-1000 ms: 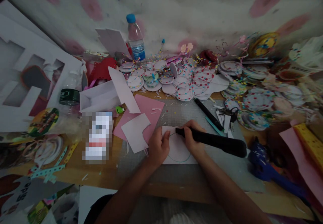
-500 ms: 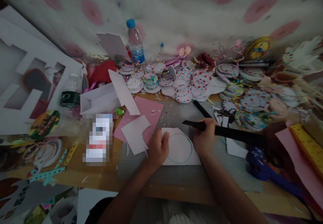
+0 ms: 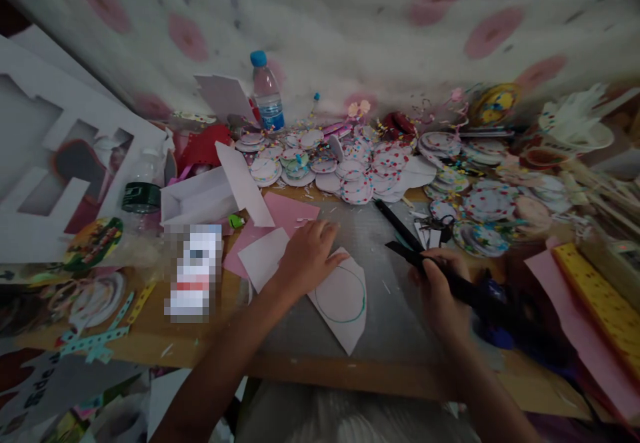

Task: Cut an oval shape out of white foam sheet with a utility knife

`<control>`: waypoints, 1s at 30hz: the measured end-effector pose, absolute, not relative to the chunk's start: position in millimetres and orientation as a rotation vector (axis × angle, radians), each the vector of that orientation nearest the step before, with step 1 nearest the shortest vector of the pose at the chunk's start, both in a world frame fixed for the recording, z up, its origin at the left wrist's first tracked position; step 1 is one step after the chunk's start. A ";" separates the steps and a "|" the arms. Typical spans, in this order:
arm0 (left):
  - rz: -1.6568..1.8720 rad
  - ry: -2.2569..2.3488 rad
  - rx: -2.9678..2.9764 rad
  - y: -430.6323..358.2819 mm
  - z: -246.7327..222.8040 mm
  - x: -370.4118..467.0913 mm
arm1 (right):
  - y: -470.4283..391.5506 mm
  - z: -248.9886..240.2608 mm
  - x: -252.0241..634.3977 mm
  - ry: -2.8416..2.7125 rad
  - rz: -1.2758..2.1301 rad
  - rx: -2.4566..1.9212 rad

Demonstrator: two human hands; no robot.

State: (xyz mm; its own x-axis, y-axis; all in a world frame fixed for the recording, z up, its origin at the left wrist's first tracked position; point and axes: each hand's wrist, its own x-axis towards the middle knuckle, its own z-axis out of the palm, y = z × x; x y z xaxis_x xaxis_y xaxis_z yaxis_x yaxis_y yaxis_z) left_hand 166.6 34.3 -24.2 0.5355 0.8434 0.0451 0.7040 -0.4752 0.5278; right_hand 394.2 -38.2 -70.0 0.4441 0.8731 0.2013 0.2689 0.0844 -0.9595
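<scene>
A white card piece [image 3: 343, 300] with a green circle drawn on it lies tilted on the grey cutting mat [image 3: 395, 350]. My left hand [image 3: 309, 256] rests at its upper left edge, fingers stretched and thumb apart. To the right, my right hand [image 3: 445, 290] is wrapped round a long black tool [image 3: 465, 286], whose pointed end faces left above the mat. Another white card offcut [image 3: 261, 256] lies on pink paper [image 3: 293, 211], partly behind my left hand. A second slim black tool [image 3: 399, 223] lies on the mat beyond my right hand.
Stacks of decorated paper discs [image 3: 356, 170] line the back. A bottle with a blue cap [image 3: 269, 96], an open white box [image 3: 197, 200] and a blurred phone [image 3: 195, 273] stand or lie left. Blue scissors [image 3: 493, 316] and a yellow strip [image 3: 595, 310] are at right.
The card with the circle has turned and shifted slightly. My left hand has moved up and spread its fingers. My right hand has moved right and down, away from the card, with the black tool.
</scene>
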 end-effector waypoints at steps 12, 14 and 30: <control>0.110 0.908 2.573 9.3 -72.2 154.6 | -49.8 -69.4 394.4 -1.696 0.676 -1.311; 0.105 0.836 2.596 19.8 -70.7 153.1 | -41.6 -68.6 391.3 -1.788 0.673 -1.243; 0.100 0.766 2.557 27.4 -79.6 151.5 | -27.9 -72.0 390.7 -1.966 0.597 -1.152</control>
State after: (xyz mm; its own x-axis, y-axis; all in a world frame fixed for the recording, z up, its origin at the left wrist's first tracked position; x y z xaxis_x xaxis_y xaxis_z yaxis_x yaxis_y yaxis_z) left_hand 151.5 27.4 -79.6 0.8416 0.5365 -0.0622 0.5025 -0.7356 0.4543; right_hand 390.7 -27.9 -72.0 -0.2987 0.8760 0.3787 0.5175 0.4820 -0.7070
